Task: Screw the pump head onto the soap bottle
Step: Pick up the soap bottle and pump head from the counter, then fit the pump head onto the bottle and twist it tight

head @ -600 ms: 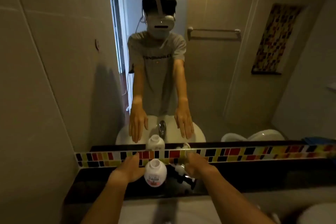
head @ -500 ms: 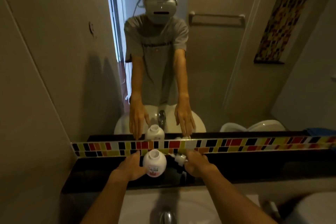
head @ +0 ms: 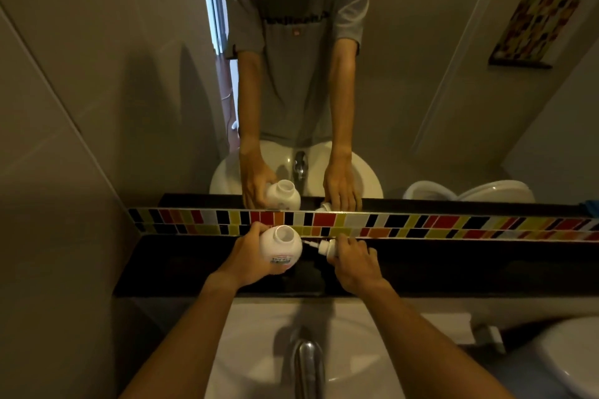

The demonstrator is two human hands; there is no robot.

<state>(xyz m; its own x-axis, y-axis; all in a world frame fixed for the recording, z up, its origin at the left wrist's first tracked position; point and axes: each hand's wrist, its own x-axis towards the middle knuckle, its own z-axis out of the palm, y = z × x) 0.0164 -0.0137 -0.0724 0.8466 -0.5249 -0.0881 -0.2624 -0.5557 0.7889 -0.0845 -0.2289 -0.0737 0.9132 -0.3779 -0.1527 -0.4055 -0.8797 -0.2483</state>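
Squat white plastic soap bottle (head: 281,248), open neck up, gripped by left hand (head: 247,261). White pump head (head: 325,248) pinched by right hand (head: 355,261) just right of bottle, dip tube pointing towards bottle's shoulder.

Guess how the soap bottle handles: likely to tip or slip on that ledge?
The soap bottle looks squat and round-shouldered, so probably stable standing, but apt to roll if laid down. Its smooth white plastic may be slippery, especially if wet; the left hand wraps well around it. The neck is open, so tilting could spill. Fill level is not visible, so weight is unclear.
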